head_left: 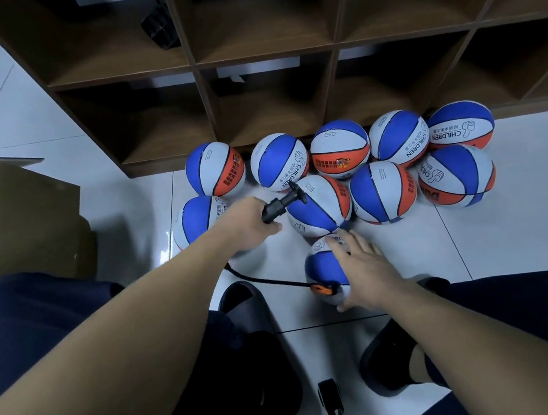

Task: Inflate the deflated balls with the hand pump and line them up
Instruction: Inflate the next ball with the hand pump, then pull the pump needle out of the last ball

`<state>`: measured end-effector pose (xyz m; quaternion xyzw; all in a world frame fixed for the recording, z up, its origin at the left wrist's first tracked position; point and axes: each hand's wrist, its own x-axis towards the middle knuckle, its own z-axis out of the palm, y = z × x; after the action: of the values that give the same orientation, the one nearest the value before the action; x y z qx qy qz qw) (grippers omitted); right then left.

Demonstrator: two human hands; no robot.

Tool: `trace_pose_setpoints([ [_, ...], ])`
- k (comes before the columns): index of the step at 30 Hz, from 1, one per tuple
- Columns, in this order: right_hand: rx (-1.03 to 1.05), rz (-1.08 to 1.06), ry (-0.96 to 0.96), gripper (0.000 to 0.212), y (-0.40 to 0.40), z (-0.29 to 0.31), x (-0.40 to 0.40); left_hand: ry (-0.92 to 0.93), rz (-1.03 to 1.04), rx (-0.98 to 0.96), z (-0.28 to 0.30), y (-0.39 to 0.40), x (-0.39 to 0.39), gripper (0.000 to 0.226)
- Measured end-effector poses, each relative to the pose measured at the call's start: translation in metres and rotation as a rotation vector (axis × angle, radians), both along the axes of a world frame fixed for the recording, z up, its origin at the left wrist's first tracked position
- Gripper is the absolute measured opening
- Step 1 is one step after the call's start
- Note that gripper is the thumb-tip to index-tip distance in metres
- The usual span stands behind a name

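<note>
Gripping the pump (274, 209), left hand (245, 226); right hand (359, 266) spread on the hose-connected ball (324, 266); nine round balls (383, 192) wait in loose rows by the shelf (264, 53)

Even, soft indoor light falls from above — dim inside the shelf (265, 36) compartments far away. The tiled floor (477, 244) shows weak glare; lines bend at the edges, slight blur overall.

Both bare forearms reach forward and down from the lower edge of the view. The left hand (245, 226) is extended farther, its grip curled round the barrel of the hand pump (276, 207). The right hand (359, 266) lies nearer, palm down, fingers spread and straight, resting on the ball (324, 265) beneath its grip.
</note>
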<state>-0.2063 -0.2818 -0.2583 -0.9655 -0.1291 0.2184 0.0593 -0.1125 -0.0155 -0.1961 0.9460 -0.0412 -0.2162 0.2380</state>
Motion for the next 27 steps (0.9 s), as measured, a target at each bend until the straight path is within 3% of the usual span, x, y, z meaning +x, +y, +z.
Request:
trace_pose_setpoints([
  [7, 0.093, -0.212, -0.114, 0.114, 0.013, -0.001, 0.005, 0.223, 0.039, -0.216, -0.044, -0.039, -0.046, 0.045],
  [13, 0.063, -0.3, -0.08, 0.101, 0.017, -0.012, 0.012, 0.271, 0.171, -0.354, -0.056, -0.061, -0.063, 0.056],
  [20, 0.0, -0.303, -0.114, 0.088, 0.026, -0.023, 0.011, 0.279, 0.19, -0.23, -0.057, -0.065, -0.061, 0.056],
  [23, 0.065, -0.309, -0.177, 0.1, 0.021, -0.03, 0.004, 0.252, 0.195, -0.159, -0.058, -0.068, -0.061, 0.043],
  [27, 0.297, -0.352, -0.174, 0.122, 0.017, -0.038, -0.006, 0.217, 0.19, -0.095, -0.056, -0.07, -0.064, 0.032],
])
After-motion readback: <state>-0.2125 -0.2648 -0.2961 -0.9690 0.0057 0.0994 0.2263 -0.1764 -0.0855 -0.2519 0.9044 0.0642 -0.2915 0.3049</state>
